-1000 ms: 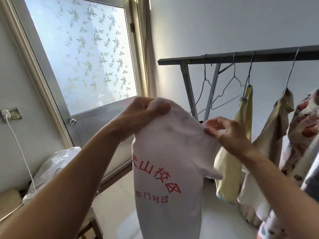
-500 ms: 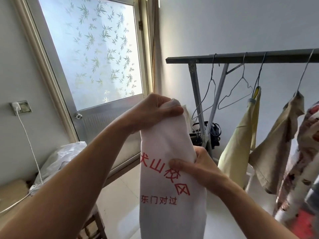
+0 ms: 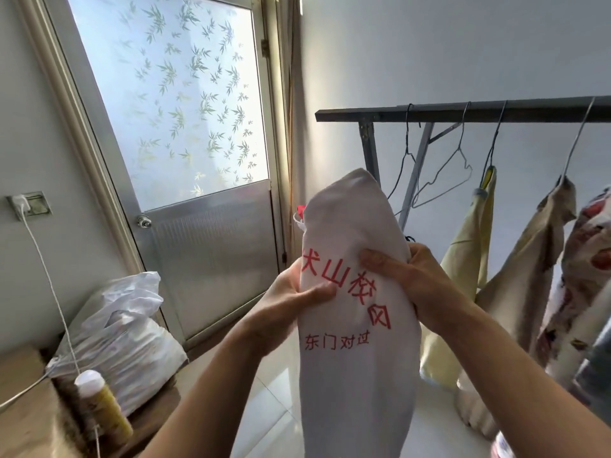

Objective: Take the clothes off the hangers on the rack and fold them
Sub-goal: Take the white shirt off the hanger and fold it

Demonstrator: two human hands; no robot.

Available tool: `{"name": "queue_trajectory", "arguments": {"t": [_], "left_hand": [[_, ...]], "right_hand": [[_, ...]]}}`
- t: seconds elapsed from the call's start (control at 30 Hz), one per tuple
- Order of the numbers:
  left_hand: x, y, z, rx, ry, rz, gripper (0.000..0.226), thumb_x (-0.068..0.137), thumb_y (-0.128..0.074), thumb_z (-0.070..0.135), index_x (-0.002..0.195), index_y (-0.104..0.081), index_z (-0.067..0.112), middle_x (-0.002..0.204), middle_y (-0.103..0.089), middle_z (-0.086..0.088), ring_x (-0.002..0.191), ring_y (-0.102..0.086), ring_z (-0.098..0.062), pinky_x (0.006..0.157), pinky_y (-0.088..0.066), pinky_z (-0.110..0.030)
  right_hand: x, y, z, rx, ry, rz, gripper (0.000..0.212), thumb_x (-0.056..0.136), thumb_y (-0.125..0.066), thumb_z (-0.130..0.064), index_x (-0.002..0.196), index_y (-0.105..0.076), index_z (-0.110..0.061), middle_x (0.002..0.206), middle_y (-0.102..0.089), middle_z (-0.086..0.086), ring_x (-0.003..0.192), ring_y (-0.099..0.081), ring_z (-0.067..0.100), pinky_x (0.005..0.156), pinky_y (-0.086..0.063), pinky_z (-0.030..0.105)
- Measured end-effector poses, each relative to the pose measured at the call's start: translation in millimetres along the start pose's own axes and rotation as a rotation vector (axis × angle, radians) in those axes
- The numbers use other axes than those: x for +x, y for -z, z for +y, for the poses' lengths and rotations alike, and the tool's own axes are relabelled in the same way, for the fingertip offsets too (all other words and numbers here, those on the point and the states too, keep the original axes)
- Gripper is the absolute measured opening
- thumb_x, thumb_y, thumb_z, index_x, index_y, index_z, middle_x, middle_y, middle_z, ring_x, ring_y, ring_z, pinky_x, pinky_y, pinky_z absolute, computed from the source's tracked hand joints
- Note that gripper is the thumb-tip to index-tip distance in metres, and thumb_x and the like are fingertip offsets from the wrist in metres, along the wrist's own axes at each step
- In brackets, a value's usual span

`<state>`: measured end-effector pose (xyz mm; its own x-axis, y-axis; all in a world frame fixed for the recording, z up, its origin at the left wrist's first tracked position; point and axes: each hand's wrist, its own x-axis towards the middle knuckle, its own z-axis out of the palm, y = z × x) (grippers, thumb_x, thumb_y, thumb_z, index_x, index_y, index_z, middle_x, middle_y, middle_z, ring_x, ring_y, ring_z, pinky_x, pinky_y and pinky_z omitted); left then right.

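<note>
A white T-shirt (image 3: 350, 368) with red printed characters hangs upright in front of me, narrowed lengthwise, its top end sticking up above both hands. My left hand (image 3: 291, 300) pinches its left edge at mid-height. My right hand (image 3: 410, 279) grips its right edge at about the same height. Behind it stands the dark metal rack (image 3: 463, 111). Two bare wire hangers (image 3: 443, 180) hang from its bar. A pale yellow garment (image 3: 463, 269), a beige garment (image 3: 529, 269) and a floral garment (image 3: 585, 276) hang on hangers further right.
A door with a frosted leaf-patterned pane (image 3: 172, 104) is at the left. Below it, a white plastic bag (image 3: 125, 338) and a yellow bottle with a white cap (image 3: 102, 401) sit on a wooden surface (image 3: 29, 414). A charger cable (image 3: 49, 279) runs from a wall socket.
The shirt has been folded narrower lengthwise. My left hand slid from the shirt's top down to its left edge. My right hand moved from the sleeve to the shirt's right side.
</note>
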<state>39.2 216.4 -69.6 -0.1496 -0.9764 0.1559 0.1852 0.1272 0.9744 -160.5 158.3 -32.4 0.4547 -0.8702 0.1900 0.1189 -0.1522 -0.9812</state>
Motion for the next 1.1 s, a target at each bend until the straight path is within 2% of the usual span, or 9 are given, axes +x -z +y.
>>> {"name": "queue_trajectory", "arguments": {"t": [0.13,0.2,0.27,0.33,0.5,0.67,0.83,0.97,1.1], "left_hand": [[1,-11,1,-0.004,-0.116,0.177,0.086,0.079,-0.072,0.010,0.146,-0.025,0.034,0.113,-0.068,-0.022,0.095,-0.070,-0.042,0.070,-0.061,-0.044],[0,-17,0,0.019,-0.177,0.246,0.087,0.079,-0.069,0.009,0.145,-0.024,0.044,0.115,-0.066,-0.025,0.088,-0.072,-0.041,0.065,-0.061,-0.041],[-1,-18,-2,0.082,-0.220,0.315,0.076,0.082,-0.069,0.010,0.142,-0.035,0.044,0.113,-0.067,-0.021,0.086,-0.073,-0.038,0.065,-0.062,-0.041],[-2,-18,-2,0.141,-0.232,0.374,0.055,0.085,-0.068,0.012,0.132,-0.053,0.037,0.108,-0.070,-0.013,0.085,-0.073,-0.032,0.066,-0.062,-0.038],[-6,-14,5,0.232,-0.175,0.405,0.045,0.082,-0.073,0.007,0.125,-0.065,0.017,0.112,-0.069,-0.007,0.088,-0.072,-0.019,0.070,-0.060,-0.030],[-9,-5,19,0.716,-0.204,0.366,0.048,0.080,-0.078,0.011,0.126,-0.064,0.013,0.112,-0.067,0.001,0.093,-0.069,-0.015,0.077,-0.061,-0.033],[-10,-3,40,1.071,-0.295,0.412,0.015,0.080,-0.075,0.039,0.088,-0.067,0.030,0.090,-0.059,0.006,0.081,-0.060,-0.009,0.063,-0.055,-0.023],[-8,-4,48,0.684,-0.239,0.385,0.026,0.072,-0.076,0.035,0.083,-0.070,0.012,0.103,-0.050,0.000,0.086,-0.059,-0.013,0.058,-0.052,-0.015],[-6,-4,35,0.244,-0.173,0.307,0.041,0.084,-0.066,0.034,0.110,-0.066,0.001,0.094,-0.070,-0.013,0.079,-0.068,-0.025,0.065,-0.059,-0.031]], "right_hand": [[5,1,4,0.019,-0.068,0.057,0.050,0.071,-0.074,-0.030,0.105,-0.063,0.004,0.086,-0.073,0.022,0.069,-0.072,0.033,0.060,-0.061,0.041],[6,1,12,0.011,-0.096,0.071,0.078,0.066,-0.081,-0.038,0.129,-0.050,-0.004,0.102,-0.070,0.022,0.077,-0.073,0.030,0.061,-0.060,0.040],[3,4,19,-0.040,-0.107,0.068,0.104,0.058,-0.086,-0.039,0.146,-0.032,-0.028,0.118,-0.064,0.019,0.087,-0.073,0.027,0.068,-0.061,0.039],[-1,4,23,-0.077,-0.089,0.012,0.108,0.058,-0.086,-0.028,0.147,-0.025,-0.040,0.119,-0.063,0.015,0.092,-0.072,0.026,0.075,-0.060,0.040],[0,5,25,-0.294,0.007,-0.023,0.065,0.074,-0.080,-0.002,0.131,-0.055,-0.018,0.119,-0.063,0.009,0.098,-0.069,0.020,0.082,-0.059,0.038],[-3,4,15,-0.543,0.177,0.021,0.026,0.079,-0.078,-0.011,0.098,-0.067,-0.025,0.090,-0.070,-0.001,0.080,-0.069,0.009,0.071,-0.059,0.028],[-6,8,6,-0.522,0.244,0.048,0.022,0.073,-0.082,-0.019,0.087,-0.068,-0.029,0.098,-0.062,-0.004,0.086,-0.062,0.006,0.068,-0.053,0.016],[-10,9,0,-0.094,0.091,-0.051,0.037,0.069,-0.076,-0.024,0.103,-0.070,-0.010,0.089,-0.075,0.010,0.080,-0.073,0.025,0.065,-0.059,0.031],[-9,1,-5,0.020,0.069,-0.001,0.016,0.075,-0.074,-0.024,0.089,-0.074,-0.015,0.083,-0.076,0.012,0.070,-0.073,0.023,0.060,-0.060,0.030]]}}
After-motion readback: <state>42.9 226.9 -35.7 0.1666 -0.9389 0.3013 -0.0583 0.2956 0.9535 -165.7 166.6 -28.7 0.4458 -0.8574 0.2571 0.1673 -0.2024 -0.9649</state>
